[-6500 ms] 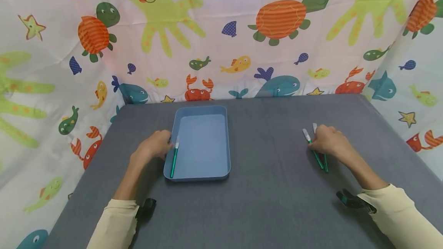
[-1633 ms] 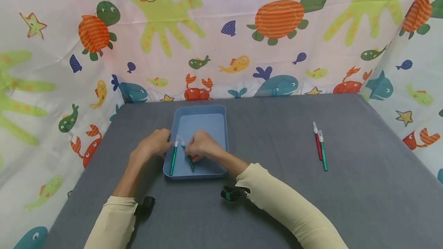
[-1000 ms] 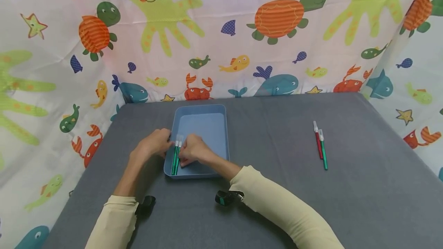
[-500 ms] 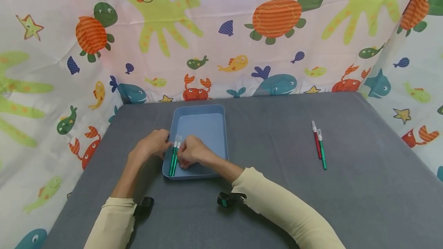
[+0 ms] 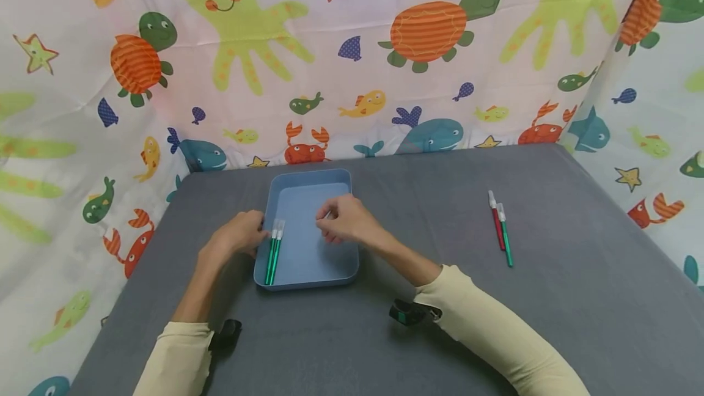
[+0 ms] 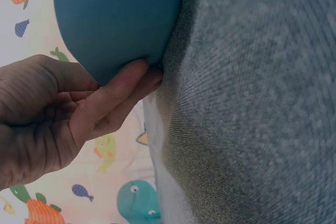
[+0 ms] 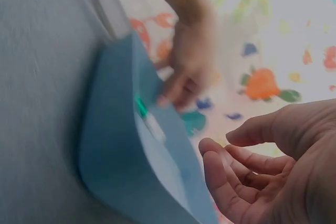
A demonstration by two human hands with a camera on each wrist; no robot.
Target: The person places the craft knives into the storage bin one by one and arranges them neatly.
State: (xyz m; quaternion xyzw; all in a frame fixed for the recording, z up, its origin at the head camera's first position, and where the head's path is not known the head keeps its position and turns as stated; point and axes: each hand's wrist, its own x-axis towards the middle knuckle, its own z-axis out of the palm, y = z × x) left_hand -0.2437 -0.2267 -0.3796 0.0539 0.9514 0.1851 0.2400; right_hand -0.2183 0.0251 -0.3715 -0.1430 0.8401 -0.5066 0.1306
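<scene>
My left hand [image 5: 236,236] grips the near left wall of a shallow blue tray [image 5: 356,261]. In the left wrist view, its thumb and fingers [image 6: 123,80] pinch the tray's outer corner. Two slim green pen-shaped tools [image 5: 272,261] with whitish, partly see-through caps lie side by side along the tray's left wall. My right hand [image 5: 348,220] hovers over the tray's right side, apart from them. The right wrist view shows this hand [image 7: 278,166] with fingers loosely bent and nothing between them; one green tool [image 7: 142,106] shows over the tray rim.
To the right on the grey cloth-covered table [image 5: 429,212] lie a red capped pen-shaped tool [image 5: 498,231] and a green one [image 5: 506,240], close together. A white curtain [image 5: 330,29] printed with sea animals hangs behind and at both sides.
My right hand has brought a green pen-shaped tool from the right into the tray, laid it beside the first, let go and moved right. My left hand keeps its grip on the tray.
</scene>
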